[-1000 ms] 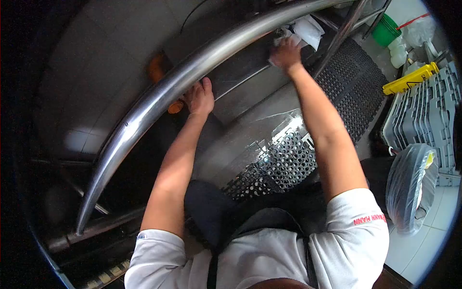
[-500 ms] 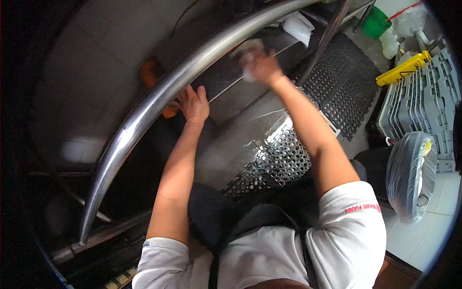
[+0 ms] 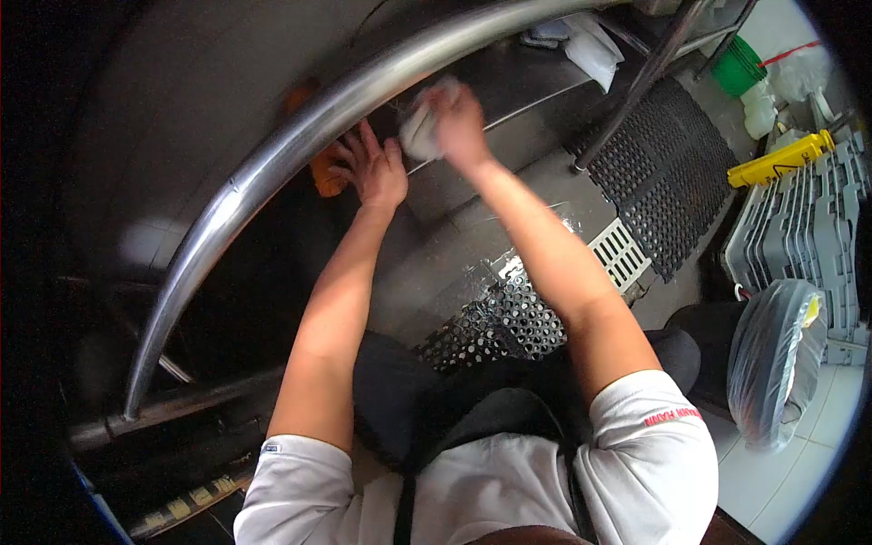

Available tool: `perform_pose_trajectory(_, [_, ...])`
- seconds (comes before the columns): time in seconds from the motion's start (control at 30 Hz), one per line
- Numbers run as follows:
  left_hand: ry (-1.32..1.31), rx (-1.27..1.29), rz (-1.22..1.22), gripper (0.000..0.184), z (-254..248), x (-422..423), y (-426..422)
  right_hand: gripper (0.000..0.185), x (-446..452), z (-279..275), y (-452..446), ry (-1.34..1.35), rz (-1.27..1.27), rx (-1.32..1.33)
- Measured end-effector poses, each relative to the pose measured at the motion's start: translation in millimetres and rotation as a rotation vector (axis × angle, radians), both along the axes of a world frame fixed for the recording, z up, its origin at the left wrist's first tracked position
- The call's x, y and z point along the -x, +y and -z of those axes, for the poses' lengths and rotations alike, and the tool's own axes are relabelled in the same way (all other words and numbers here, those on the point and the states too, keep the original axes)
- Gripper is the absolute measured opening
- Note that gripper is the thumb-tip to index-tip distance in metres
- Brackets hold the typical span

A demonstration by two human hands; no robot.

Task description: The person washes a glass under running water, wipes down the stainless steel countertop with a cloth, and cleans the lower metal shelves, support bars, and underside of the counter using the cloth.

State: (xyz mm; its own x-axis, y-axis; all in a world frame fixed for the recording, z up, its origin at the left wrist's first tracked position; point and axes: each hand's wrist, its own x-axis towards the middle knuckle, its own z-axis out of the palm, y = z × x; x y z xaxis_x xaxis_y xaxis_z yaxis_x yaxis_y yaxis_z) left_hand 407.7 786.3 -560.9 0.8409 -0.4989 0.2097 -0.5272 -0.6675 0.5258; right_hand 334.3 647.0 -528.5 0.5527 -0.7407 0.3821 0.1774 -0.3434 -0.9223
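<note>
My right hand is closed on a whitish cloth and presses it against a dark metal ledge; both are blurred. Close by on the left, my left hand has its fingers spread near the ledge's end, just below a thick curved steel tube. An orange object shows beside the left fingers, partly hidden by the tube; I cannot tell its kind or whether the fingers touch it.
Black perforated mats and a drain grate cover the wet floor. At the right stand grey crates, a yellow sign, a green bucket and a plastic-lined bin. A white bag lies farther along the ledge.
My right hand has moved left along the ledge with the cloth, closer to my left hand. The left hand stays spread at nearly the same place. The view has shifted slightly.
</note>
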Motion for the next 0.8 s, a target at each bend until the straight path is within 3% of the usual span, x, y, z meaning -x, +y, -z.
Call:
perform_pose_trajectory(0.03, [-0.005,-0.014,-0.001,0.072,1.5,1.4,0.2,0.025,-2.0,-18.0,-17.6,-0.052,-0.030,-0.375])
perform_pose_trajectory(0.07, [-0.013,-0.028,-0.014,0.072,1.3,3.9,1.5,0.031,-3.8,-2.7,-56.6,-0.069,-0.219,-0.544])
perform_pose_trajectory(0.17, [-0.053,-0.060,-0.039,0.069,-1.1,5.5,-0.4,0.065,0.3,-4.2,-134.1,0.462,0.331,0.125])
perform_pose_trajectory(0.23, [-0.092,-0.066,-0.063,0.067,2.6,4.5,-4.3,0.070,22.1,-15.4,-129.0,0.302,0.420,0.296])
perform_pose_trajectory(0.33, [-0.109,-0.111,-0.045,0.068,-0.2,5.5,-2.8,0.067,17.7,5.7,-88.0,0.760,0.445,1.011])
perform_pose_trajectory(0.4, [-0.056,-0.088,-0.022,0.072,2.5,2.4,-1.3,0.057,-6.4,32.6,-58.5,0.706,0.577,1.021])
perform_pose_trajectory(0.47, [-0.011,-0.024,-0.008,0.076,2.7,-3.2,-2.4,0.058,-19.3,3.2,-12.5,0.863,-0.133,0.858])
perform_pose_trajectory(0.53, [0.034,0.061,-0.002,0.080,4.4,-2.7,0.9,0.043,-29.2,44.4,23.1,0.438,-0.151,1.002])
perform_pose_trajectory(0.63, [-0.023,0.057,0.003,0.083,7.4,-0.9,1.6,0.039,3.2,40.9,-9.8,0.435,-0.252,1.071])
perform_pose_trajectory(0.67, [-0.035,0.054,0.006,0.083,7.5,-2.1,0.9,0.031,15.2,47.7,-40.3,0.450,-0.218,1.124])
perform_pose_trajectory(0.7, [-0.045,0.049,0.007,0.082,8.9,-2.3,0.9,0.030,27.6,43.2,-66.8,0.493,-0.097,0.981])
perform_pose_trajectory(0.77, [-0.069,0.035,0.007,0.081,9.3,-0.3,1.6,0.030,56.9,31.4,-136.9,0.812,0.085,1.298])
perform_pose_trajectory(0.8, [-0.087,0.026,0.005,0.081,6.5,1.5,1.3,0.033,51.2,71.1,-190.0,0.803,0.284,1.284])
